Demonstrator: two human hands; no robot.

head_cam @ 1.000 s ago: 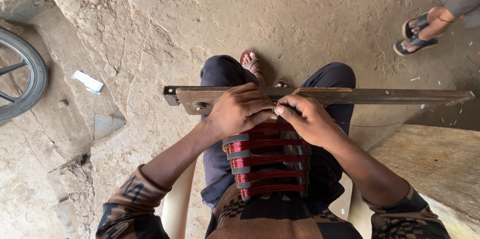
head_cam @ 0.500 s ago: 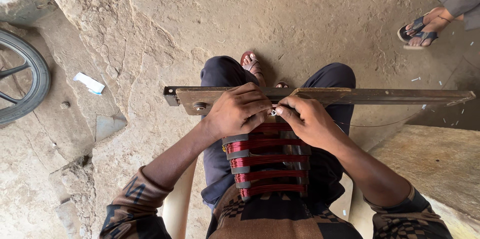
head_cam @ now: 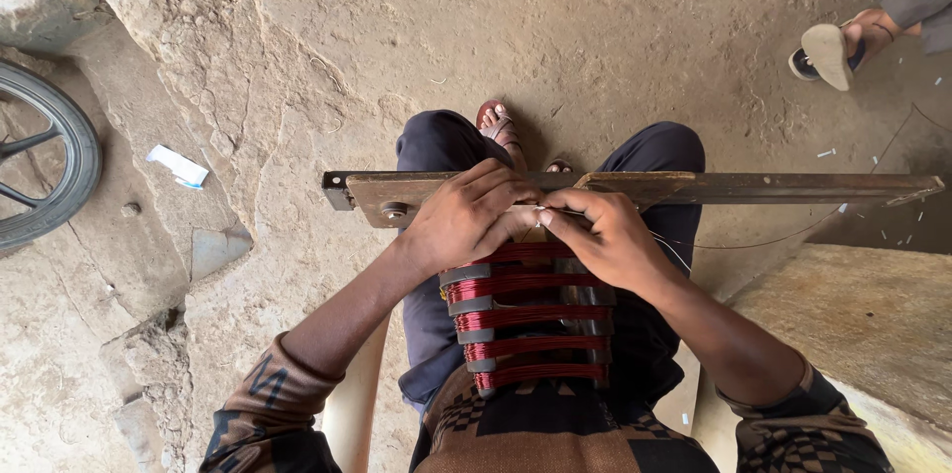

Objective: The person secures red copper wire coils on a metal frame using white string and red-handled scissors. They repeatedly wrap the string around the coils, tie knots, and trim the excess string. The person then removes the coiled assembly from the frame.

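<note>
A stepped former wound with red copper wire coils (head_cam: 531, 317) lies on my lap, its far end fixed to a long flat metal bar (head_cam: 754, 187) that runs across my knees. My left hand (head_cam: 464, 218) is closed over the top of the former next to the bar. My right hand (head_cam: 607, 235) pinches a thin light wire (head_cam: 674, 253) between thumb and fingers, touching the left hand's fingertips. The wire trails off to the right. My dark trousers (head_cam: 441, 141) and a sandalled foot (head_cam: 498, 122) show beyond the bar.
A bicycle wheel (head_cam: 45, 168) stands at the left edge on rough earthen ground. A white scrap of paper (head_cam: 178, 167) lies near it. Another person's sandalled foot (head_cam: 831, 52) is at the upper right. A concrete slab (head_cam: 873, 324) sits at my right.
My hands stay together at the top of the coil, with the right fingers shifting slightly on the wire. The other person's foot at the upper right has lifted and turned sole-up.
</note>
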